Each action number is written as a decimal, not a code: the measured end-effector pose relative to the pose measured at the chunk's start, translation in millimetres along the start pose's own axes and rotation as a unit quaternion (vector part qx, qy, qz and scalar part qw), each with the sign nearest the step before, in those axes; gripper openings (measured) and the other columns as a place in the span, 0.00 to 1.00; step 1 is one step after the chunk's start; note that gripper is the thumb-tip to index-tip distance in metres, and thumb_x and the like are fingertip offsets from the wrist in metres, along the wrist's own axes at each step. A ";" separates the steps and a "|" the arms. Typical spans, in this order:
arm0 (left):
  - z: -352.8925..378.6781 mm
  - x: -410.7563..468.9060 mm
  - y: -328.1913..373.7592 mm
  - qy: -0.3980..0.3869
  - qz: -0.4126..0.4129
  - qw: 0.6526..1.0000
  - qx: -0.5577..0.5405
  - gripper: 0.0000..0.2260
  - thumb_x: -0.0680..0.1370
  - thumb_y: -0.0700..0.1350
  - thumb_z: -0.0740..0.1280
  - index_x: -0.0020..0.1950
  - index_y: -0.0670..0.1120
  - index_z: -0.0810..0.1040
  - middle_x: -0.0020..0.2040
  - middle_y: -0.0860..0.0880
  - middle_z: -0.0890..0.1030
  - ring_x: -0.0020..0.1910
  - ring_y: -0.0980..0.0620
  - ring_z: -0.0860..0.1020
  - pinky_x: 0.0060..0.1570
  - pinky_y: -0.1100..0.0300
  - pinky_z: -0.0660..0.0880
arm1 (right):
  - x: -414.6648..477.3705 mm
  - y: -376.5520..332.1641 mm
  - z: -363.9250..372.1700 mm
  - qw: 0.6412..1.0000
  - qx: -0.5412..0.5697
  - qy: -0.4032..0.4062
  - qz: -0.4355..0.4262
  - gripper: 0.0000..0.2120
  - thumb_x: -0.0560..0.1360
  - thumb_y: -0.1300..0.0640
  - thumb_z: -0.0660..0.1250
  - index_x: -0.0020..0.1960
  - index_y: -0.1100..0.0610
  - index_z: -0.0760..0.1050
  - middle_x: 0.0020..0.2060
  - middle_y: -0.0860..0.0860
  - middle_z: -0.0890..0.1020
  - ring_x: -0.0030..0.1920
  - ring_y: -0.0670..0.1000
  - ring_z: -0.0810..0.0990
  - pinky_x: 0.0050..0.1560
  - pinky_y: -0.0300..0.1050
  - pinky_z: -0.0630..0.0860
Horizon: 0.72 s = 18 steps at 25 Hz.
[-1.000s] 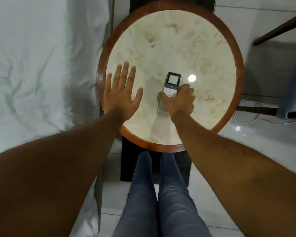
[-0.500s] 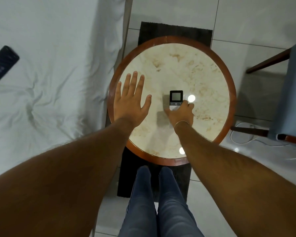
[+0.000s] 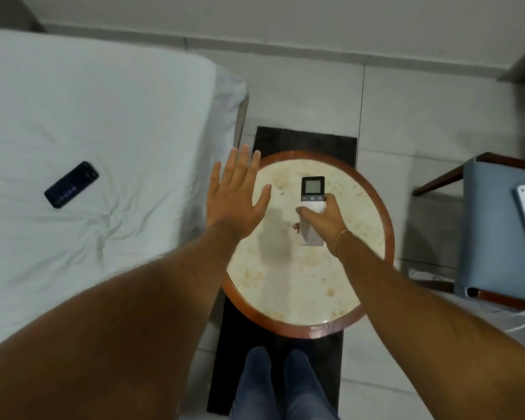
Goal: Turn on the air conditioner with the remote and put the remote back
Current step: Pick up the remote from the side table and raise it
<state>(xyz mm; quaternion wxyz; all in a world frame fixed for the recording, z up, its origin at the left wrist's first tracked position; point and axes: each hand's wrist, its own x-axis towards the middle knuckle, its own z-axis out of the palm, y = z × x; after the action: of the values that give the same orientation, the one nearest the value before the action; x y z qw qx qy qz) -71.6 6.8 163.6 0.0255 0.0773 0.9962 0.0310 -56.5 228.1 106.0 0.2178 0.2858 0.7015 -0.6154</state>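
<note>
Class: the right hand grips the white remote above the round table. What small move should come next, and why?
Probably raise and aim the remote toward the air conditioner, then press power. The right hand already grips it, screen end forward, above the table; the left hand is open and empty.

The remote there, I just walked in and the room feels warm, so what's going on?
A person standing at a round table has the white remote gripped in the right hand, screen end pointing away from them and raised off the marble top. The left hand is open and empty, fingers spread, over the table's left edge. A dark phone lies on the bed to the left. The air conditioner is not in view, so I cannot tell whether it is on.
</note>
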 end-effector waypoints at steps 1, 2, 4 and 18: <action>-24.1 9.1 -1.9 0.019 0.004 1.000 0.001 0.33 0.85 0.66 0.47 0.87 0.52 0.46 0.88 0.47 0.47 0.86 0.44 0.44 0.84 0.42 0.41 | -9.7 -27.9 -2.8 1.000 0.004 -0.009 -0.017 0.25 0.77 0.57 0.78 0.68 0.48 0.70 0.54 0.54 0.84 0.38 0.54 0.90 0.29 0.39 0.83; -42.8 16.0 -3.4 0.031 0.008 0.999 0.003 0.33 0.85 0.66 0.47 0.87 0.52 0.45 0.88 0.47 0.47 0.86 0.45 0.43 0.84 0.42 0.40 | -18.8 -50.1 -5.6 0.999 0.013 -0.014 -0.027 0.25 0.77 0.55 0.78 0.68 0.48 0.71 0.54 0.56 0.84 0.40 0.56 0.89 0.29 0.39 0.83; -91.9 28.3 -7.7 0.063 0.006 0.998 0.023 0.33 0.85 0.66 0.45 0.87 0.53 0.43 0.88 0.48 0.43 0.86 0.46 0.41 0.83 0.44 0.37 | -41.7 -107.9 -11.5 0.998 0.040 -0.020 -0.053 0.21 0.79 0.50 0.76 0.67 0.47 0.72 0.53 0.60 0.86 0.40 0.58 0.88 0.30 0.41 0.84; -446.9 120.1 0.0 0.391 0.069 0.918 0.004 0.32 0.85 0.61 0.53 0.87 0.52 0.50 0.88 0.49 0.51 0.86 0.49 0.48 0.82 0.40 0.55 | -227.3 -462.8 -51.5 0.933 0.130 -0.050 -0.332 0.10 0.86 0.53 0.65 0.61 0.60 0.76 0.41 0.65 0.88 0.28 0.61 0.83 0.31 0.50 0.83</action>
<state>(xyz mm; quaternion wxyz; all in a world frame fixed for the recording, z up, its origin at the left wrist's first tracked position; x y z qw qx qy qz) -214.9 -0.4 603.5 -0.3683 0.1272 0.9192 0.0566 -195.2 212.1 605.0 -0.0031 0.0319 0.6585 -0.7519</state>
